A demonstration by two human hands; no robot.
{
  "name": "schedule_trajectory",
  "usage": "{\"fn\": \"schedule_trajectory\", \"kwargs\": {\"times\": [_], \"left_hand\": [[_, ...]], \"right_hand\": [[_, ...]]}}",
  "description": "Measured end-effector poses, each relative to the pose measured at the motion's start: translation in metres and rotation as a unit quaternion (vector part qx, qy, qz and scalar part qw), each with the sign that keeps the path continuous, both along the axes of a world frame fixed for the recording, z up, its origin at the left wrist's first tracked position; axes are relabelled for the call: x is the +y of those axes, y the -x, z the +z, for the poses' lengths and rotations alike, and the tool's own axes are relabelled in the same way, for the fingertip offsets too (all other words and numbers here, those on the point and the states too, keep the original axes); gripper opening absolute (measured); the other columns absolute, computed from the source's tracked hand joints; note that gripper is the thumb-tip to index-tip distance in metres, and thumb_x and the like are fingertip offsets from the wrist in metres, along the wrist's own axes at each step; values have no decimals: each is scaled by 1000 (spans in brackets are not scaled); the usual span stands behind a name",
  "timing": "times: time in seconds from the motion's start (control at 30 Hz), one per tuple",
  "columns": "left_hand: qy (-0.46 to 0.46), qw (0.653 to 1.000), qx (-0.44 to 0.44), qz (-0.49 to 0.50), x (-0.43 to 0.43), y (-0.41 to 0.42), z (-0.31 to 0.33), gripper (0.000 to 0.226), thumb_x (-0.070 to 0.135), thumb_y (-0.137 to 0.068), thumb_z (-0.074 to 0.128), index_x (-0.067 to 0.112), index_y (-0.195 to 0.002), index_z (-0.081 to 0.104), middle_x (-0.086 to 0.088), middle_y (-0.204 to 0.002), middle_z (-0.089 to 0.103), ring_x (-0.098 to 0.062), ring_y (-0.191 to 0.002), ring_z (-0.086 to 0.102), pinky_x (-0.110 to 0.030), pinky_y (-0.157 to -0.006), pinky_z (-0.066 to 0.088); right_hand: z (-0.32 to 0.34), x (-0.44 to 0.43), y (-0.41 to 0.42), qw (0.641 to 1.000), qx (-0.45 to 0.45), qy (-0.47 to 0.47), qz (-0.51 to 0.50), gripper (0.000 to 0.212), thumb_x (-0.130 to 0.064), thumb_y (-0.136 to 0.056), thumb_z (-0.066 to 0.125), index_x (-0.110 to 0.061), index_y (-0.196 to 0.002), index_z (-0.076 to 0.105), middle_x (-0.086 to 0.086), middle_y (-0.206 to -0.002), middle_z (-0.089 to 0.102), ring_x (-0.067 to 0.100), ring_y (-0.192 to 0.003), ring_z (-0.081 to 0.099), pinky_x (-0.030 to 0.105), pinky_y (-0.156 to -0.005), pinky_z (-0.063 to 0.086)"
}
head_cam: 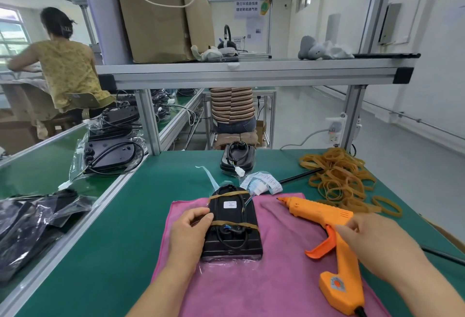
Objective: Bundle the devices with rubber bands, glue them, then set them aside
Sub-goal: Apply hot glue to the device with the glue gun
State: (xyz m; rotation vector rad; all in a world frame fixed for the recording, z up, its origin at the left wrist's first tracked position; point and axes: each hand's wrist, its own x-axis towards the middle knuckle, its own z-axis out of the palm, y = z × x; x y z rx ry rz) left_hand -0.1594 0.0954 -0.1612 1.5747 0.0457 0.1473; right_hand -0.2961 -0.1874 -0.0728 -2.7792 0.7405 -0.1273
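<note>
My left hand [191, 226] curls round the left edge of the banded device [232, 241], which lies mid pink cloth [276, 286]. My right hand [375, 241] is a blur at the glue gun [324, 213] handle; I cannot tell its grip. Green bench [120, 241] shows left of the cloth, and loose rubber bands [339, 178] crowd the far right.

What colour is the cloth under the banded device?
Pink; the cloth shows clearly in the head view, beneath the device.

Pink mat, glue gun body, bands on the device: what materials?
Pink mat: likely microfibre cloth, matte; fuzzy nap, soft wrinkles. Glue gun: moulded orange plastic, slight sheen; vent slots in the shell. Bands: tan rubber by the look, matte; stretched flat across the black device.
</note>
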Motion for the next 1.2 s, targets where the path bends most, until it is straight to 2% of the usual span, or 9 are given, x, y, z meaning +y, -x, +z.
{"fn": "schedule_trajectory", "kwargs": {"times": [0.17, 0.23, 0.33, 0.53, 0.67, 0.83, 1.0, 1.1, 1.2], "left_hand": [[-6, 1000, 7, 4, -1, 1, 1, 12, 7, -87, 71, 17, -91, 76, -3, -93, 76, -20, -84, 71, -34, -77, 58], [-13, 1000, 0, 4, -1, 1, 2, 12, 8, -88, 69, 19, -91, 75, -1, -92, 76, -18, -84, 71, -32, -78, 58], [-45, 999, -7, 5, -3, 2, 5, 13, 13, -92, 65, 23, -93, 74, 6, -90, 76, -11, -85, 71, -22, -74, 54], [9, 996, 48, -80, -2, 6, 18, 22, 20, -99, 56, 10, -105, 75, -7, -95, 77, -26, -95, 72, -44, -89, 58], [95, 991, 45, -83, -6, 20, 32, 25, 17, -99, 52, 9, -104, 76, -16, -102, 75, -37, -101, 70, -48, -89, 56], [92, 996, -5, 6, 8, 41, 67, 18, 32, -93, 61, 42, -87, 75, 11, -107, 71, -2, -96, 68, -27, -87, 55], [80, 989, -90, 85, 57, 54, 118, 51, 53, -78, 58, 28, -121, 66, 5, -127, 63, -12, -117, 60, -39, -103, 49], [99, 976, -141, 133, 95, 68, 147, 42, 48, -83, 56, 23, -115, 69, -2, -120, 67, -14, -110, 65, -39, -96, 53], [80, 963, -186, 175, 139, 85, 175, 42, 42, -91, 51, 5, -102, 67, -23, -108, 67, -39, -100, 65, -61, -93, 51]], "right_hand": [[-6, 55, -42, 976, -139, -119, 122, 20, -34, -95, 50, -22, -93, 66, -4, -93, 68, 19, -87, 60, 35, -79, 47], [-19, 78, -67, 972, -122, -142, 143, 28, -35, -99, 47, -16, -113, 61, 5, -115, 65, 26, -106, 58, 33, -88, 42], [-41, 105, -91, 961, -85, -217, 152, 32, -44, -100, 42, -18, -109, 56, 6, -112, 65, 24, -103, 59, 33, -87, 44], [-66, 123, -100, 960, -76, -210, 167, 61, -63, -96, 29, -32, -148, 32, -2, -147, 46, 24, -140, 35, 45, -117, 26], [-56, 132, -94, 914, -140, -319, 209, 49, -56, -95, 42, -30, -137, 44, -4, -136, 56, 19, -131, 46, 44, -111, 36], [-6, 153, -93, 865, -158, -406, 248, 22, -57, -94, 42, -52, -116, 46, -21, -123, 52, -8, -107, 48, 19, -91, 32], [47, 201, -101, 841, -170, -408, 313, 93, -79, -75, 32, -32, -155, 24, -13, -157, 30, 9, -143, 28, 28, -110, 21], [73, 243, -105, 827, -169, -390, 367, 88, -81, -79, 27, -35, -154, 24, -12, -158, 31, 11, -145, 28, 32, -113, 22], [99, 291, -111, 803, -159, -390, 422, 78, -75, -87, 27, -35, -154, 24, -15, -159, 28, 7, -144, 26, 25, -104, 20]]}}
